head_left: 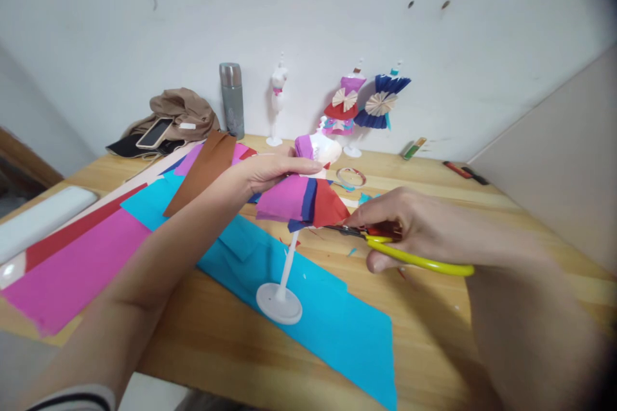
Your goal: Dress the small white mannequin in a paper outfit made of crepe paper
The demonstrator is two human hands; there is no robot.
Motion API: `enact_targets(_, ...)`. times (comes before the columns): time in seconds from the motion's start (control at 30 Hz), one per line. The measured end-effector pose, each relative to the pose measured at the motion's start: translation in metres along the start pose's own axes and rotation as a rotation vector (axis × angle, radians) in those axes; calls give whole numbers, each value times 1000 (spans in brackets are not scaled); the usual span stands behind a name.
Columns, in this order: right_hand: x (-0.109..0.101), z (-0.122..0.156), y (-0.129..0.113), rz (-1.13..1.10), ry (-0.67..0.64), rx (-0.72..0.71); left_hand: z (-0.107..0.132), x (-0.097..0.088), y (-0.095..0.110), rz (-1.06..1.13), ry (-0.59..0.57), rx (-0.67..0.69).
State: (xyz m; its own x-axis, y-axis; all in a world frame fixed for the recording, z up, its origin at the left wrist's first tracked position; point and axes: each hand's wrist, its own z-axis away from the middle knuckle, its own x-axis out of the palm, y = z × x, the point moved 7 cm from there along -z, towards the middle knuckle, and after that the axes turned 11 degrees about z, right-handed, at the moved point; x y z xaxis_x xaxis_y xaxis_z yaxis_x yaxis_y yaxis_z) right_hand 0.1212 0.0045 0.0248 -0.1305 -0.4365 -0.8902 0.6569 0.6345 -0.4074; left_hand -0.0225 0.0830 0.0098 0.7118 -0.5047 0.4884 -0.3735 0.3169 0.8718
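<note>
A small white dress form [321, 146] wears a paper skirt [284, 198] in purple, dark blue and red. My left hand [279, 168] closes around its waist, and the form tilts with its round base [279, 303] over blue crepe paper [347, 321]. My right hand [402, 221] holds yellow-handled scissors [414, 258]. Their blades lie along the lower edge of the skirt's red part; whether they are fully closed cannot be made out. Part of the waist is hidden behind my left fingers.
Pink paper [81, 270] and brown paper [202, 167] lie at left. Behind stand a flask [232, 103], a bare dress form [276, 103] and two dressed ones [343, 99] [383, 103]. A tape roll [351, 177] and paper scraps lie near the scissors.
</note>
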Motion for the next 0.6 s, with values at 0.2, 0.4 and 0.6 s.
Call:
enact_targets(0.2, -1, 1, -8, -27, -29, -24, 0, -1, 1, -16, 6, 13)
enact_targets(0.4, -5, 3, -13, 38, -6, -39, 2, 0, 2, -5, -5, 11)
enact_targets(0.6, -1, 1, -9, 9, -16, -32, 0, -2, 3, -10, 13, 34)
